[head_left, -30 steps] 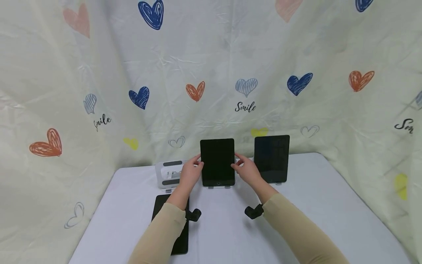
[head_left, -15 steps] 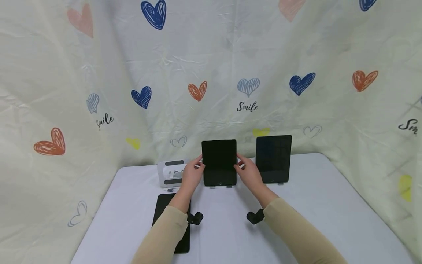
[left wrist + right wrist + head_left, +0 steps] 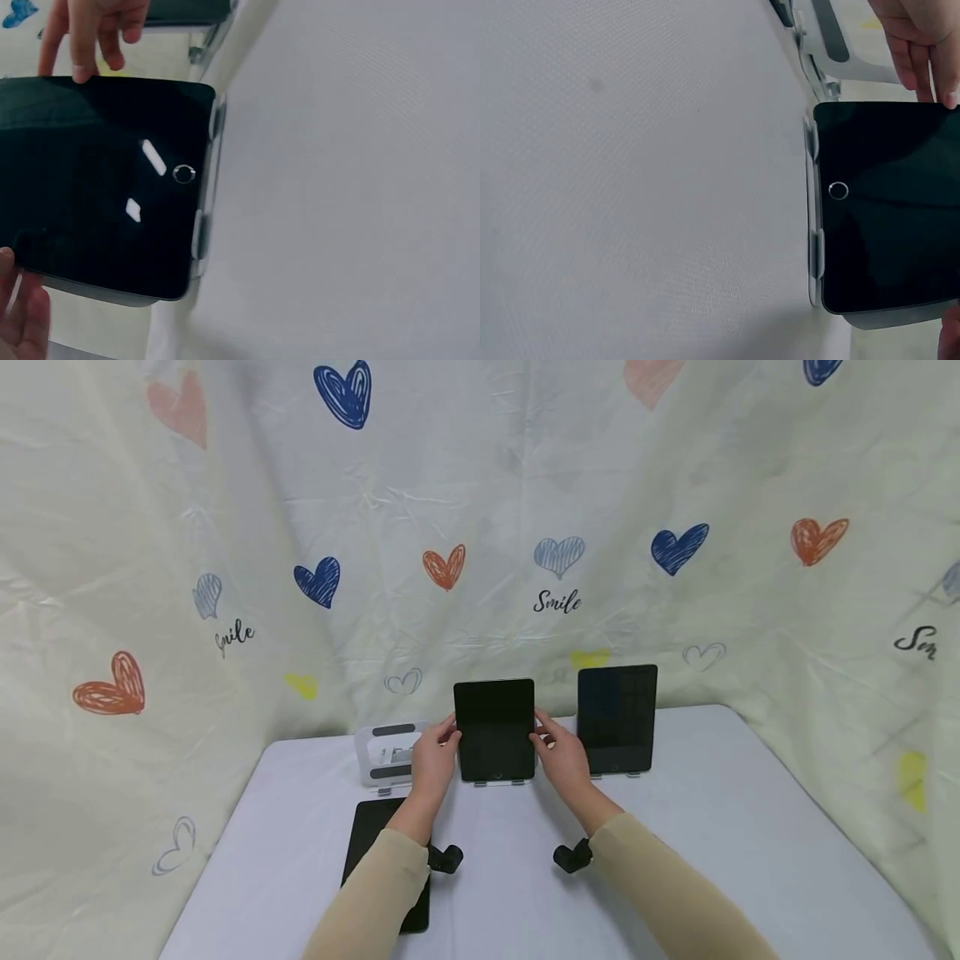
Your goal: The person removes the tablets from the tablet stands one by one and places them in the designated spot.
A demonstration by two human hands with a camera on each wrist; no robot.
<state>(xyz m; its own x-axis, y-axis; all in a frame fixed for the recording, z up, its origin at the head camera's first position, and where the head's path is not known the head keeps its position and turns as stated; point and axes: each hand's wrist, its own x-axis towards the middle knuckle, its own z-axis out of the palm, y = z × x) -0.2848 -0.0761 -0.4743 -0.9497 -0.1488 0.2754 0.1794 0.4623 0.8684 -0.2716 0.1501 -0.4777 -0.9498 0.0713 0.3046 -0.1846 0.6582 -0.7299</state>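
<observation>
A black tablet [image 3: 495, 731] with a round home button leans back on a stand, its lower edge behind the stand's two small front clips [image 3: 817, 251]. My left hand [image 3: 433, 760] pinches its left edge, thumb at the front and fingers reaching behind. On the opposite edge, my right hand [image 3: 564, 762] holds it the same way at about equal height. The left wrist view shows the right thumb on the tablet's edge, with the left fingertips [image 3: 30, 322] at the other side. Most of the stand is hidden behind the tablet.
To the right, another tablet [image 3: 617, 718] stands on its own stand. A white stand with grey pads [image 3: 393, 772] holds no tablet at the left. Below it a third tablet [image 3: 371, 827] lies flat, partly under my left forearm. A heart-printed curtain [image 3: 480, 485] hangs behind the white table [image 3: 510, 877].
The held tablet's top edge has dropped slightly, so it leans back a little more. Both hands keep their hold on its sides, and the head view shifts slightly.
</observation>
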